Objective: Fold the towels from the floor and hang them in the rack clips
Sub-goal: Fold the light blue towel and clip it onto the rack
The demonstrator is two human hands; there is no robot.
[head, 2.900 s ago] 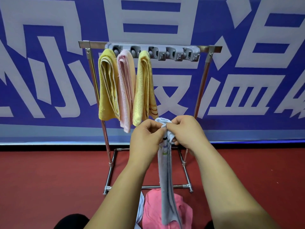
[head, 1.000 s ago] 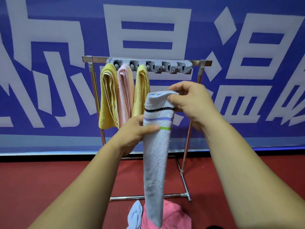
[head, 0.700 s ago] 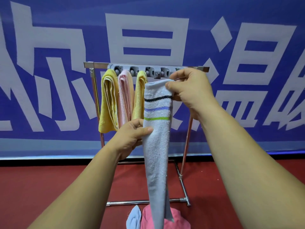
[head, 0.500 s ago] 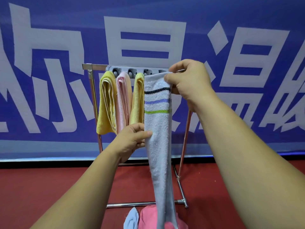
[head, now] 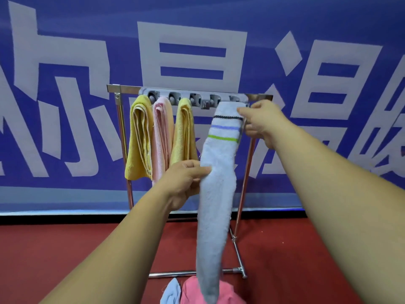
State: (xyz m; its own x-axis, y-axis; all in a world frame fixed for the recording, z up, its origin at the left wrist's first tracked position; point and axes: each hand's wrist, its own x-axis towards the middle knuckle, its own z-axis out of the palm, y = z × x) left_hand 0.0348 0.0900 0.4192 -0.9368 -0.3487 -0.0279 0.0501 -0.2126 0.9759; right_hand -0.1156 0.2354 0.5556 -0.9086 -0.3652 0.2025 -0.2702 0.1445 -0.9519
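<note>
Grey towel (head: 215,187) overlaps clip strip (head: 175,98) beside three hung towels (head: 161,137).

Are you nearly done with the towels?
Done: a yellow towel, a pale pink towel and a second yellow towel hang clipped. In hand: the right hand holds the striped towel at the clips, the left hand pinches its middle. Left: a bright pink towel and a blue towel on the floor.

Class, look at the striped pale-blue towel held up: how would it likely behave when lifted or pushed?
Probably floppy: the striped towel hangs limp, bending where the left hand pinches it. Likely light: a pinch of the right hand holds up its top.
</note>
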